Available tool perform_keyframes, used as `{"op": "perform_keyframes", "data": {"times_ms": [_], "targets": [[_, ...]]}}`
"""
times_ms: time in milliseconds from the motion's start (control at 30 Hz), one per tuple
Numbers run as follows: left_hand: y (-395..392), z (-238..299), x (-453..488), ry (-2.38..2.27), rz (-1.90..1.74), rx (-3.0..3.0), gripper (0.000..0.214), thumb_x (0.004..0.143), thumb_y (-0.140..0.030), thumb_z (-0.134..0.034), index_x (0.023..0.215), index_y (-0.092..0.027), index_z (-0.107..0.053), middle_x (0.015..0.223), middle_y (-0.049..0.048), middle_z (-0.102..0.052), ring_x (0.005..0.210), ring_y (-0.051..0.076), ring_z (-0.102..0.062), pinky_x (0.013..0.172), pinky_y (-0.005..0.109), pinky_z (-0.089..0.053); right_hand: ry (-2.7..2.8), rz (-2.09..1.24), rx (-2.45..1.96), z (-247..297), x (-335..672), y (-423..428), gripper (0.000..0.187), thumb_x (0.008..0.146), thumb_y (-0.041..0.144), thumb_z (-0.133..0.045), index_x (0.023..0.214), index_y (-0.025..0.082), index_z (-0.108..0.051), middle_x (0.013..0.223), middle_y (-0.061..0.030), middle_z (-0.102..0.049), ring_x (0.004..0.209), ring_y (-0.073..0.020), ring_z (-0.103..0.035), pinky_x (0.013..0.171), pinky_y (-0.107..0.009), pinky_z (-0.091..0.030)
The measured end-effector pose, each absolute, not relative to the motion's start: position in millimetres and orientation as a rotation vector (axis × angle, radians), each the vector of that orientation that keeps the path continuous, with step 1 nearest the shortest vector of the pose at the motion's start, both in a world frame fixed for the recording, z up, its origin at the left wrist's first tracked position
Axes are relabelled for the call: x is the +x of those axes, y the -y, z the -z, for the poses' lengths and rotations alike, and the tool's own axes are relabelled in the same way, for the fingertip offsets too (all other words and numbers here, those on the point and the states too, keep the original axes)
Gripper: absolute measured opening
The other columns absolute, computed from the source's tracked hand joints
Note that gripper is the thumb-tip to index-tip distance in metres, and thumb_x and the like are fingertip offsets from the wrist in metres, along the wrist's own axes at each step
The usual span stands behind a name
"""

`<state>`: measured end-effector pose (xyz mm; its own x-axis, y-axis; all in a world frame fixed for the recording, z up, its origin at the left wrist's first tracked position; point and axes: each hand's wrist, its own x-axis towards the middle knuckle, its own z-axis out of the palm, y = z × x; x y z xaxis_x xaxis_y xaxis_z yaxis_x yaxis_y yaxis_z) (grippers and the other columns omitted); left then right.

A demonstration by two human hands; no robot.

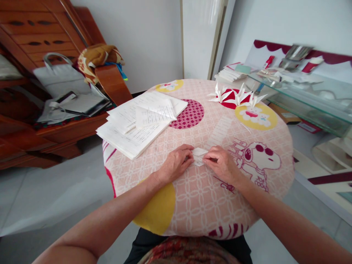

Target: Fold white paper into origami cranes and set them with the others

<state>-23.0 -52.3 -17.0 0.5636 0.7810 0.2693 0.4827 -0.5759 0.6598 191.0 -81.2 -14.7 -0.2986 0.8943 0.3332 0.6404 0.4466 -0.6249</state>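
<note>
A small folded piece of white paper (199, 155) lies on the patterned tablecloth (189, 198) between my two hands. My left hand (178, 161) is closed on its left edge, fingers bent and pressed together. From the other side, my right hand (221, 163) pinches the paper's right edge between thumb and fingers. The fingertips cover both ends of the folded paper. Just beyond it a lined paper strip (220, 131) lies flat on the cloth.
A stack of written sheets (132, 143) lies at the table's left, a loose creased sheet (156, 113) on top. Several folded paper cranes (236, 96) stand at the far right. A glass shelf (308, 99) flanks the right side; a wooden bench (74, 126) stands left.
</note>
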Motion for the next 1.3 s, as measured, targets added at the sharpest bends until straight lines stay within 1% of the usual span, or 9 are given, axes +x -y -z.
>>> {"op": "perform_keyframes", "data": {"times_ms": [167,300,533,767,933,1300], "targets": [[54.0,12.2,-21.6,-1.052,-0.721,2.278,0.011,0.086,-0.012,-0.057,0.078,-0.017,-0.062,0.117,0.0088,-0.065,0.102,0.02,-0.066,0.091,0.036,-0.053,2.035,-0.554,-1.34,12.2,189.0,83.5,0.007,0.081,0.016,-0.072,0.077,0.021,-0.074,0.076,-0.0034,-0.065,0.08,-0.0195,-0.058,0.075,-0.033,-0.044],[53.7,11.0,-22.1,-1.032,-0.714,2.303,0.011,0.086,-0.013,-0.057,0.078,-0.017,-0.062,0.117,0.0086,-0.066,0.105,0.021,-0.066,0.092,0.035,-0.053,2.063,-0.542,-1.346,10.5,187.7,83.7,0.012,0.083,0.015,-0.069,0.073,0.021,-0.073,0.074,-0.0028,-0.064,0.08,-0.0191,-0.058,0.075,-0.033,-0.044],[53.8,12.1,-18.1,-1.117,-0.711,2.265,0.01,0.085,-0.013,-0.06,0.076,-0.016,-0.063,0.117,0.0079,-0.066,0.099,0.02,-0.067,0.09,0.034,-0.054,2.096,-0.442,-1.44,5.1,181.3,82.2,0.019,0.084,0.01,-0.065,0.066,0.018,-0.067,0.07,-0.0032,-0.062,0.077,-0.0188,-0.055,0.074,-0.032,-0.042],[53.2,12.4,-13.3,-1.204,-0.719,2.247,0.013,0.082,-0.014,-0.062,0.069,-0.016,-0.062,0.114,0.0073,-0.067,0.092,0.018,-0.068,0.086,0.032,-0.055,2.088,-0.355,-1.49,8.3,180.4,80.6,0.02,0.082,0.011,-0.065,0.063,0.018,-0.062,0.069,-0.0042,-0.061,0.076,-0.0197,-0.054,0.071,-0.032,-0.041],[52.2,12.2,-11.6,-1.224,-0.703,2.255,0.013,0.08,-0.013,-0.062,0.067,-0.016,-0.064,0.113,0.0073,-0.068,0.089,0.018,-0.069,0.084,0.031,-0.056,2.109,-0.359,-1.44,9.3,182.9,80.3,0.019,0.081,0.01,-0.065,0.065,0.018,-0.062,0.069,-0.0037,-0.061,0.076,-0.0193,-0.054,0.072,-0.032,-0.042],[51.5,12.4,-7.9,-1.261,-0.723,2.289,0.018,0.078,-0.012,-0.061,0.06,-0.016,-0.061,0.109,0.0077,-0.07,0.083,0.017,-0.069,0.078,0.03,-0.056,2.145,-0.354,-1.559,3.9,178.6,74.6,0.024,0.079,0.01,-0.066,0.058,0.018,-0.06,0.065,-0.0044,-0.061,0.071,-0.0192,-0.055,0.068,-0.031,-0.04]]}}
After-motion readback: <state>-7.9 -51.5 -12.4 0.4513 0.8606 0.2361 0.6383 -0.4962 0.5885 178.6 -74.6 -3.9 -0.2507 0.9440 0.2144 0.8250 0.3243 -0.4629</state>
